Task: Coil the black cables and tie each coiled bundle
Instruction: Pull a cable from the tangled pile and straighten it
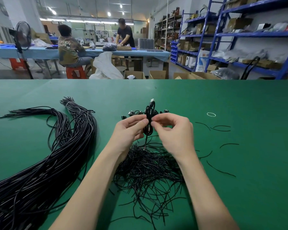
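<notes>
Fingers [144,121] of the left hand [129,131] and of the right hand [172,130] meet at the middle of a coiled black cable [149,120], pinching its waist from 9 and 3 o'clock. The coil stands upright between both hands, held above the green tabletop [239,100]; its loops bulge above and below the pinch, a silvery plug [152,101] pokes out at 12 o'clock, and a loose tail hangs down at 6 o'clock. The other fingers of both hands are loosely curled around the bundle. Whether a tie is already round the coil is too fine to tell.

Just behind the hands, at 12 o'clock, a small cluster of finished coils [136,113] with plugs lies on the tabletop. Below the wrists, at 6 o'clock, spreads a tangled heap of thin black ties [150,170], and a few stray ties [221,127] lie scattered toward 3 o'clock. A white rubber band [211,114] lies apart from them at 2 o'clock. At 9 o'clock a thick sheaf of long uncoiled black cables [60,156] sweeps from the near left corner toward the middle, one bunch bound near its end with a pale band.

Beyond the far edge, two people work at a blue table [40,53], a fan [23,35] stands at 10 o'clock, and blue shelving [223,34] filled with boxes fills 2 o'clock.
</notes>
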`<state>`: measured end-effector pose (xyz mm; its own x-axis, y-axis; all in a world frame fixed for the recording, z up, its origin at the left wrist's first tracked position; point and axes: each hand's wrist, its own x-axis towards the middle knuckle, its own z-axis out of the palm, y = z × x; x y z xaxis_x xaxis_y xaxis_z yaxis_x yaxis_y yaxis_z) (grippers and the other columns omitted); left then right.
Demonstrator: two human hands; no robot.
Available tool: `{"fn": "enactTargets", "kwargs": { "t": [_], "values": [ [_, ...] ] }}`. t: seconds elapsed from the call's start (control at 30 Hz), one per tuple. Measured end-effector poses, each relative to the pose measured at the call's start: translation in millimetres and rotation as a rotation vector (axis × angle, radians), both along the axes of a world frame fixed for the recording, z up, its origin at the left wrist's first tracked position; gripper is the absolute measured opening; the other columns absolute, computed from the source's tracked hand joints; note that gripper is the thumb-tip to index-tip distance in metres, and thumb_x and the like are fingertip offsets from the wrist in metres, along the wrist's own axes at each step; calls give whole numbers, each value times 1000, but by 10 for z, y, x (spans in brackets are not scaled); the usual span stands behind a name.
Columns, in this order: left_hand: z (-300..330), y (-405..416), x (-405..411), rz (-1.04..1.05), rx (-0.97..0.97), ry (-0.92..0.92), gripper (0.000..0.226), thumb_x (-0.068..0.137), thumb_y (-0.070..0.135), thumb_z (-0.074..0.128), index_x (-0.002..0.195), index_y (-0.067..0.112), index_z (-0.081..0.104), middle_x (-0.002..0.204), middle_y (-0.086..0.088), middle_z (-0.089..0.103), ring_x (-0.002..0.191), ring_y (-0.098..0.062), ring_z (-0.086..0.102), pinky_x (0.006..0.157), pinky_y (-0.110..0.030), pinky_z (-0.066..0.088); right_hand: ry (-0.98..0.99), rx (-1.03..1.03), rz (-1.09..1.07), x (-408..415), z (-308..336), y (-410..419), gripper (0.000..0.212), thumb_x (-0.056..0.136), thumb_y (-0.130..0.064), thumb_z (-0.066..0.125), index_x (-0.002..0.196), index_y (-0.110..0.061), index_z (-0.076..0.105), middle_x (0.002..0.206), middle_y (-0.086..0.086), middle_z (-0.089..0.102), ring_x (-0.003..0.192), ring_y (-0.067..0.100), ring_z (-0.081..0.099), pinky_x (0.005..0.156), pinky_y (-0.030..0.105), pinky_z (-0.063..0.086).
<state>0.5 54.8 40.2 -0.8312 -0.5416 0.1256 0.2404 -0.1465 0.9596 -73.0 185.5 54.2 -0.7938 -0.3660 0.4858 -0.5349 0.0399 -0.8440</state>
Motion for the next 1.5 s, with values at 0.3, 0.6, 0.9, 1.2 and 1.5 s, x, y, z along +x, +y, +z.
{"fn": "enactTargets", "kwargs": {
  "t": [0.3,0.6,0.9,1.2,1.5],
  "values": [
    [-20,56,-46,27,176,-43,15,86,12,74,101,15,74,87,-1,75,69,-7,67,63,-18,53,-253,-38,55,-55,-161,-7,5,83,-27,83,86,-31,83,81,-19,77,78,-5,71,76,16,56],
    [-117,31,-49,159,97,-97,11,89,14,73,97,21,74,86,2,73,83,-16,65,75,-30,58,-534,-37,276,-60,-357,-86,23,89,-22,78,110,-32,79,102,-16,78,96,-4,70,88,26,60],
    [-198,-107,-82,269,-62,-109,10,92,8,69,99,15,65,83,-11,76,73,-17,73,61,-29,57,-298,39,6,-79,-563,-77,13,91,-23,71,88,-34,78,86,-27,74,86,-10,67,76,11,47],
    [-97,-274,-801,463,-211,-313,32,84,8,70,115,13,72,107,-11,73,98,-24,69,97,-37,54,-400,41,64,-64,-566,-99,15,91,-24,71,83,-33,80,83,-19,76,76,-6,66,73,19,48],
    [-171,-327,-1085,271,-688,-532,58,93,15,58,149,28,46,138,1,62,79,-7,55,78,-10,34,-422,53,99,-76,-589,-107,16,90,-27,70,84,-38,80,84,-17,77,81,-6,68,76,26,54]
  ]
}}
